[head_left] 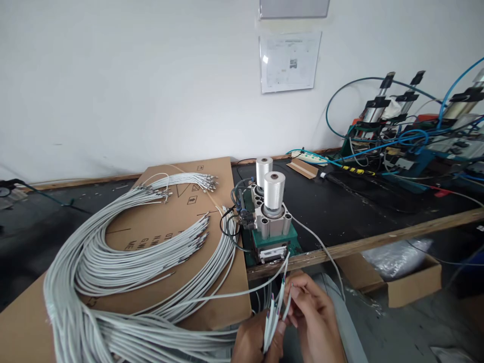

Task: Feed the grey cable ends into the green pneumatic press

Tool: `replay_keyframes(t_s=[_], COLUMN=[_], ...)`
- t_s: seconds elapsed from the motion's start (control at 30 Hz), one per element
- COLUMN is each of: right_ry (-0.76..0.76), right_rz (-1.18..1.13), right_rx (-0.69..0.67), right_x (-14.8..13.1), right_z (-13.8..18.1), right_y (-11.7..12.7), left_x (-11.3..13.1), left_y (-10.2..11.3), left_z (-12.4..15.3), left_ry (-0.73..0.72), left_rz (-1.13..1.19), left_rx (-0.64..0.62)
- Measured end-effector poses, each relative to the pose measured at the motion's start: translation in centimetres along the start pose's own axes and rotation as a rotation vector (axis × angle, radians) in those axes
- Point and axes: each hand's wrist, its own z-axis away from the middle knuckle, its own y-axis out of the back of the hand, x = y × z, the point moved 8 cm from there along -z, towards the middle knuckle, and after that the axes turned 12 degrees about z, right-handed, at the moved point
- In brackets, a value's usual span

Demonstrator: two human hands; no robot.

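Note:
My left hand (254, 337) is closed around several thin white cables (273, 318), whose cut ends point upward and show small coloured wires. Beside it, at the front edge of the bench, my right hand (310, 313) pinches the end of one white cable (288, 302) between thumb and fingers. Just behind both hands stands a small pneumatic press (273, 212) with two silver cylinders on a green base. A large bundle of white cables (79, 262) curves across the cardboard on the left, and its strands run over to my left hand.
A flat cardboard sheet (212, 297) covers the left part of the black bench (340, 212). More machines with cylinders (374, 111) and blue air hoses stand at the right. An open box (414, 282) with plastic wrap sits below the bench edge. Papers (290, 60) hang on the wall.

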Motion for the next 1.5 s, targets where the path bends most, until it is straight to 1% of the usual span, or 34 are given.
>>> replay_keyframes(t_s=[0.1, 0.17, 0.33, 0.43, 0.67, 0.73, 0.9, 1.0, 1.07, 1.23, 1.37, 1.43, 1.5], right_ry=[-0.028, -0.013, 0.045, 0.064, 0.16, 0.139, -0.05, -0.118, -0.123, -0.033, -0.001, -0.016, -0.068], right_rz=[-0.039, -0.044, -0.028, -0.017, 0.02, -0.008, -0.203, -0.255, -0.268, -0.213, -0.17, -0.189, -0.241], right_rx=[0.072, 0.104, 0.105, 0.109, 0.072, 0.072, 0.088, 0.083, 0.071, 0.07, 0.055, 0.049, 0.04], right_x=[1.2, 1.6, 2.1, 2.0, 0.7, 0.8, 1.9, 2.1, 2.1, 1.6, 1.3, 1.3, 1.6], right_z=[-0.1, -0.1, -0.1, -0.1, -0.5, -0.5, -0.5, -0.4, -0.4, -0.6, -0.6, -0.5, -0.5], right_y=[-0.1, -0.1, 0.2, 0.2, -0.5, -0.5, -1.2, -1.8, -2.1, -1.9, -1.7, -1.8, -2.0], left_x=[-0.3, -0.5, -0.7, -0.7, -0.7, -0.5, -0.1, -0.1, -0.2, -0.8, -1.1, -1.2, -1.3], left_y=[-0.2, -0.2, -0.4, -0.3, -0.3, -0.2, 0.0, 0.1, 0.0, -0.2, -0.1, -0.1, 0.0], left_z=[0.1, 0.2, 0.5, 0.5, 0.5, 0.5, 0.4, 0.4, 0.5, 0.7, 0.8, 0.9, 0.9], left_ry=[0.022, 0.038, 0.017, -0.007, -0.011, -0.014, 0.013, 0.021, 0.027, 0.049, 0.053, 0.045, 0.037], left_rz=[0.002, -0.013, -0.034, -0.036, -0.015, -0.012, -0.03, -0.011, -0.02, -0.03, -0.033, -0.038, -0.044], left_rx=[0.002, 0.003, 0.011, 0.032, 0.014, 0.017, 0.026, 0.016, 0.011, 0.01, 0.019, 0.025, 0.033])
